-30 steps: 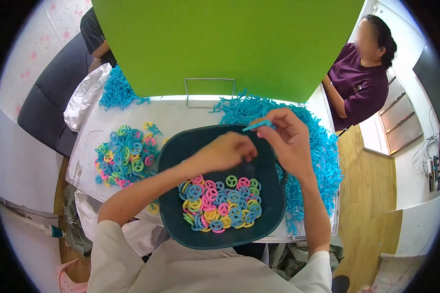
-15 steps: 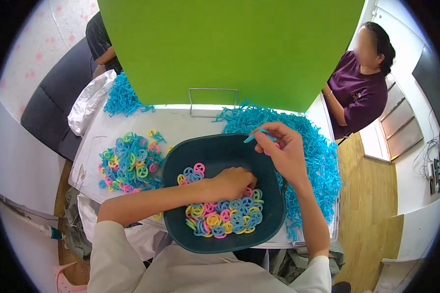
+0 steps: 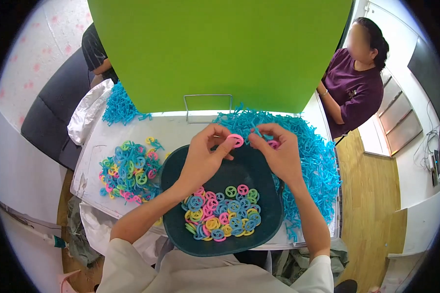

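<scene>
Between thumb and fingers of my left hand [image 3: 206, 154] is a pink plastic ring [image 3: 235, 140] with inner spokes, like a tiny wheel. My right hand [image 3: 281, 154], just across from it, pinches a blue forked plastic piece [image 3: 259, 132]; another pink ring [image 3: 274, 144] shows among its fingers. Both hands are above the far rim of a dark green tub [image 3: 171, 215]. Lying in the tub are many loose rings [image 3: 225, 215] in pink, blue, yellow and green. A large heap of blue forked pieces [image 3: 310, 180] spreads beside and beyond my right hand.
To the left on the white table [image 3: 90, 161] sits a pile of blue pieces with coloured rings [image 3: 132, 171]. Farther back lies another blue heap [image 3: 120, 105]. A green panel [image 3: 220, 53] with a wire stand [image 3: 208, 122] rises at the back. A person [image 3: 357, 83] sits at right, another at far left.
My left hand has come up out of the tub with a pink ring and moved close to my right hand. My right hand stays near its former place, still pinching the blue piece.
</scene>
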`<move>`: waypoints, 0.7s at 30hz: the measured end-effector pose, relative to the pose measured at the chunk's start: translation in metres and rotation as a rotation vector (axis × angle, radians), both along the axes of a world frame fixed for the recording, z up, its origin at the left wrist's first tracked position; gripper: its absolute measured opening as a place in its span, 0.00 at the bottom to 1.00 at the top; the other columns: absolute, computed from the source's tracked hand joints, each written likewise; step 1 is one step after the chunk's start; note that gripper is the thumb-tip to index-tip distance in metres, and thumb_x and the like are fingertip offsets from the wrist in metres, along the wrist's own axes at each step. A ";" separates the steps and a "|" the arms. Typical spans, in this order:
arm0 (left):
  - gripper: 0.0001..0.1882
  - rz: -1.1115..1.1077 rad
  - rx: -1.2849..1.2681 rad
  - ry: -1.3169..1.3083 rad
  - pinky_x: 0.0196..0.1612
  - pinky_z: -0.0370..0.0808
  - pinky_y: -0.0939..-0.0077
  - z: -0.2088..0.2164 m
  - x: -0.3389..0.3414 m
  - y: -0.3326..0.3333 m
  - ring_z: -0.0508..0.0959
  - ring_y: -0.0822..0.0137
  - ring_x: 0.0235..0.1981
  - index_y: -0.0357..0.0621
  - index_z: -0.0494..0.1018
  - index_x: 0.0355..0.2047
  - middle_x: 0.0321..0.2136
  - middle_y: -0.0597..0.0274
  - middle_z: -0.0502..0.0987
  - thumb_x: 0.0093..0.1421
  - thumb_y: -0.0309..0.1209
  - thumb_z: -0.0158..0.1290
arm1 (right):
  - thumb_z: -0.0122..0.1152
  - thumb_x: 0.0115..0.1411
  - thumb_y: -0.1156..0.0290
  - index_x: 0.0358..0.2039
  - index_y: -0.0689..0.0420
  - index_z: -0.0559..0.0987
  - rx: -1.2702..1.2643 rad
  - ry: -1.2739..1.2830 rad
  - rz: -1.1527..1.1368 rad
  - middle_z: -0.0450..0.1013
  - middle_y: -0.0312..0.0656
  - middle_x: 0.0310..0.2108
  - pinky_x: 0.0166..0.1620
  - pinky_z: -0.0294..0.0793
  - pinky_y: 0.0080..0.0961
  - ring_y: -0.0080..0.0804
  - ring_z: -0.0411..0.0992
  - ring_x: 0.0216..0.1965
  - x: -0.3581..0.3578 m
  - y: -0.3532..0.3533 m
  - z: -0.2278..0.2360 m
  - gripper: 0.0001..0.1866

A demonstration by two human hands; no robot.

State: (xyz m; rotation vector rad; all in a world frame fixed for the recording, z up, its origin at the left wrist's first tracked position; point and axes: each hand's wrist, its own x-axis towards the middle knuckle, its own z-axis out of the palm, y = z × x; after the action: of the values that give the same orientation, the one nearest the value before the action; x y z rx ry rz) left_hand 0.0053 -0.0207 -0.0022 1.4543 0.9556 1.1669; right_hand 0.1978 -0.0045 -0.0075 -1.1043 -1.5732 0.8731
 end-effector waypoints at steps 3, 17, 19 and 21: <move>0.09 -0.019 -0.086 -0.192 0.39 0.78 0.76 0.010 0.007 -0.003 0.77 0.72 0.37 0.39 0.68 0.39 0.36 0.60 0.76 0.65 0.31 0.51 | 0.63 0.57 0.77 0.40 0.62 0.77 -0.038 0.095 0.088 0.76 0.38 0.34 0.34 0.73 0.14 0.20 0.75 0.33 -0.003 -0.003 0.000 0.11; 0.03 0.108 0.113 0.037 0.41 0.77 0.76 -0.016 0.010 0.005 0.76 0.71 0.34 0.36 0.63 0.35 0.30 0.58 0.74 0.64 0.19 0.46 | 0.61 0.60 0.74 0.41 0.62 0.74 -0.035 0.068 0.106 0.76 0.38 0.33 0.32 0.72 0.13 0.22 0.76 0.33 -0.014 -0.006 -0.014 0.10; 0.03 0.138 0.138 0.063 0.38 0.76 0.75 -0.014 0.012 0.002 0.76 0.69 0.32 0.35 0.64 0.35 0.28 0.56 0.74 0.63 0.20 0.48 | 0.60 0.61 0.73 0.40 0.61 0.74 -0.189 0.135 0.136 0.77 0.37 0.32 0.32 0.72 0.13 0.22 0.76 0.32 -0.016 -0.010 -0.003 0.09; 0.04 0.168 0.166 0.090 0.36 0.74 0.74 -0.015 0.014 0.001 0.76 0.67 0.30 0.34 0.64 0.35 0.26 0.54 0.74 0.62 0.20 0.49 | 0.60 0.61 0.72 0.40 0.61 0.75 -0.209 0.140 0.128 0.77 0.37 0.32 0.32 0.72 0.14 0.22 0.76 0.32 -0.015 -0.009 -0.007 0.09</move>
State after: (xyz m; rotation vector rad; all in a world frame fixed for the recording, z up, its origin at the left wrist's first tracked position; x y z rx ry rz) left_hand 0.0191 -0.0193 -0.0168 1.5933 1.0809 1.3388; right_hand 0.1828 -0.0138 -0.0143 -1.0702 -1.4732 1.1970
